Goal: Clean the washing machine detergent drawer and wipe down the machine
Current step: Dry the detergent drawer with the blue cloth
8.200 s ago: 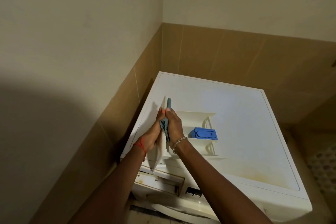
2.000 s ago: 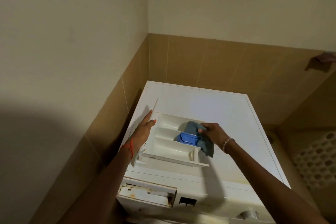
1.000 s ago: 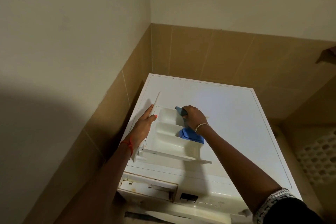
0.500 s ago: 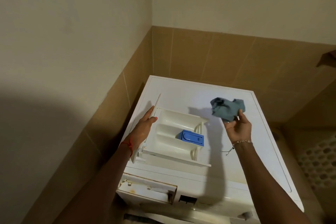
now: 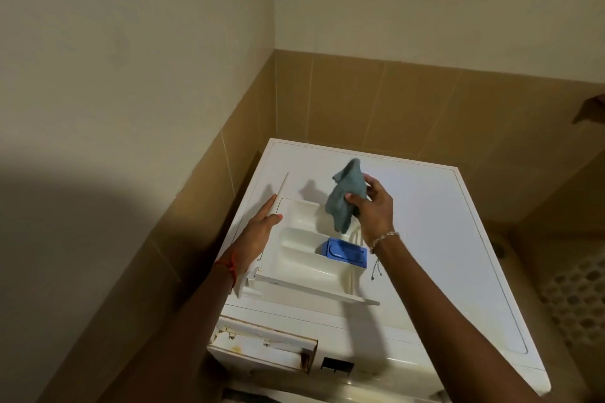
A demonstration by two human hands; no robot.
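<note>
Cloth (image 5: 345, 203), perhaps microfibre, hangs crumpled from right hand (image 5: 376, 214).

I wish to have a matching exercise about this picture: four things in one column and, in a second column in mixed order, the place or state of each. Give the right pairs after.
Column 1
1. cloth
2. blue insert
3. detergent drawer
4. left hand

Column 2
A. lies on top of the washing machine
B. rests with straight fingers against the drawer's left edge
C. pinched in the right hand, above the drawer
D. sits inside the drawer, on its right side

Pairs: 1-C, 2-D, 3-A, 4-B
</note>
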